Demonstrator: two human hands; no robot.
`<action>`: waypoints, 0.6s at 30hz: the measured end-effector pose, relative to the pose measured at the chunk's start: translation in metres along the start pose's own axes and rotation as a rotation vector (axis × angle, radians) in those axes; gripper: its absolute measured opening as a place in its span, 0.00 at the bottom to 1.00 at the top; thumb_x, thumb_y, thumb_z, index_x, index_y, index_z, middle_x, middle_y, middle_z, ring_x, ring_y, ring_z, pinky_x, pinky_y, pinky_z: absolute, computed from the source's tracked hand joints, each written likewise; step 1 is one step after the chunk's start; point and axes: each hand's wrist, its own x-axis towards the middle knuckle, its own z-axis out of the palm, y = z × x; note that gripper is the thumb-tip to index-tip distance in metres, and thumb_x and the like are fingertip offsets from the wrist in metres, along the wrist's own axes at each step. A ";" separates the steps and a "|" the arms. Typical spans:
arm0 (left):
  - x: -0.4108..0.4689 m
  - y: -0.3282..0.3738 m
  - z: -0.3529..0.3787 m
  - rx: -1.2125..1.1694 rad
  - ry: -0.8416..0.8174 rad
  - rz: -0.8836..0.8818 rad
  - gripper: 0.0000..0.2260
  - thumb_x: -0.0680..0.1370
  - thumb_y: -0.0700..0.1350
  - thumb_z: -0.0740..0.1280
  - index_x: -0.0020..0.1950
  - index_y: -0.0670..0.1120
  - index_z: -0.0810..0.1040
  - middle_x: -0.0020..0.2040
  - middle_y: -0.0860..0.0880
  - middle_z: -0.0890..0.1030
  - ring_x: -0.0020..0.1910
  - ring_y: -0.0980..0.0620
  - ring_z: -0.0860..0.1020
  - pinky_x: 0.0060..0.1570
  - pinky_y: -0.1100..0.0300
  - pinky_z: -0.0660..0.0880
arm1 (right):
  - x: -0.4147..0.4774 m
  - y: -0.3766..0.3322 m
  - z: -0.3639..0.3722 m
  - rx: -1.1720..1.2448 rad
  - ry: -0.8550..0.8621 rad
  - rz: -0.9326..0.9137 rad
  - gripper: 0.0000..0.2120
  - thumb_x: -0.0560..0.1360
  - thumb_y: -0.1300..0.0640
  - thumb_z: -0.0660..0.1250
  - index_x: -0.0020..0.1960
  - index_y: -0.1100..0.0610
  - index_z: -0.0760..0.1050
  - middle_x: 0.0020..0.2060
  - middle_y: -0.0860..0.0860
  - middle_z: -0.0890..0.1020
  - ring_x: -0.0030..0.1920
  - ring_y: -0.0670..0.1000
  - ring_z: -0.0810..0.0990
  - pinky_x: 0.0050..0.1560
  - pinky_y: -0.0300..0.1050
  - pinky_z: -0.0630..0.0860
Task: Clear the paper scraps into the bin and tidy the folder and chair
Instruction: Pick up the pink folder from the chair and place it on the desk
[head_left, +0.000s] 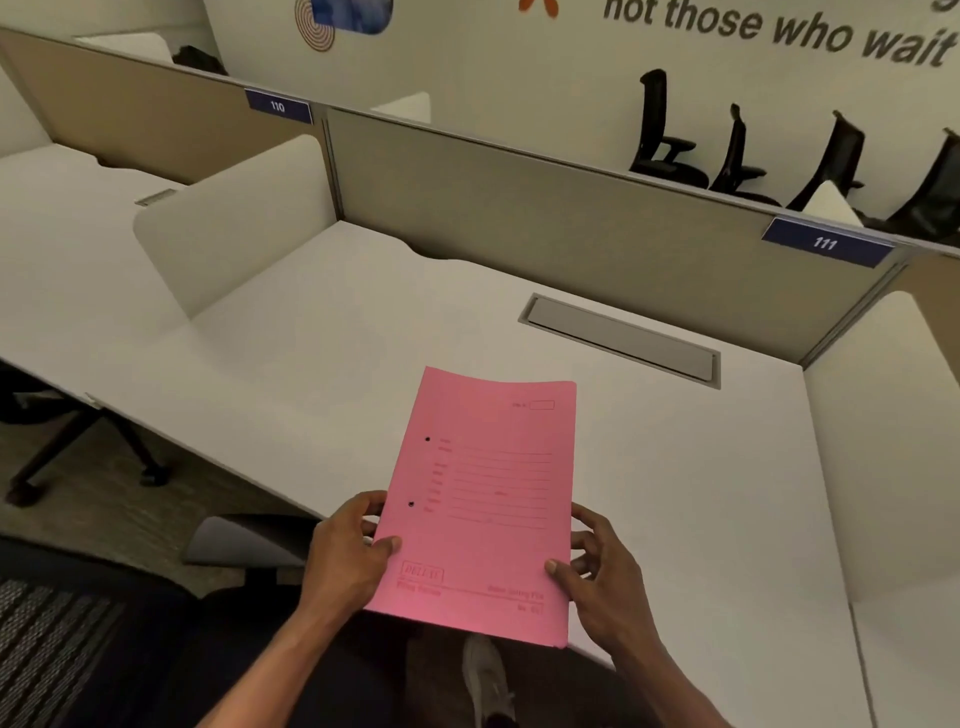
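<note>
Gripping the pink folder (483, 499) by its near corners, left hand (348, 556) and right hand (602, 577) aim its long axis across the desk's (311, 332) front edge.

pink folder (483, 509) held over white desk (291, 353), left hand (348, 556) and right hand (597, 577) gripping its near corners

folder (483, 504): 1 | hands: 2, left hand (348, 556), right hand (602, 577) | desk (311, 338): 1 | number plates: 2, 110 (279, 106), 111 (826, 242) | chairs behind partition: 4 | cable hatch (621, 338): 1 | shoe (485, 680): 1
</note>
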 end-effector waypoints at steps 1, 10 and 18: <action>0.012 0.001 0.004 -0.012 0.003 -0.013 0.24 0.77 0.40 0.77 0.71 0.51 0.77 0.59 0.52 0.85 0.50 0.54 0.85 0.44 0.59 0.85 | 0.012 0.001 0.001 0.006 -0.011 0.009 0.32 0.77 0.57 0.76 0.75 0.42 0.68 0.51 0.42 0.86 0.46 0.42 0.86 0.41 0.38 0.84; 0.139 0.027 0.043 0.037 0.039 -0.075 0.22 0.77 0.35 0.73 0.69 0.51 0.80 0.59 0.56 0.85 0.50 0.57 0.84 0.45 0.58 0.82 | 0.148 0.011 -0.004 0.051 -0.090 0.013 0.34 0.75 0.65 0.73 0.72 0.37 0.69 0.50 0.39 0.87 0.41 0.48 0.85 0.42 0.40 0.82; 0.247 0.054 0.074 0.093 0.068 -0.103 0.22 0.75 0.33 0.73 0.67 0.50 0.82 0.56 0.55 0.86 0.47 0.54 0.85 0.48 0.56 0.80 | 0.256 0.022 -0.003 0.079 -0.164 0.068 0.36 0.74 0.61 0.76 0.75 0.38 0.67 0.53 0.38 0.87 0.43 0.51 0.88 0.49 0.51 0.86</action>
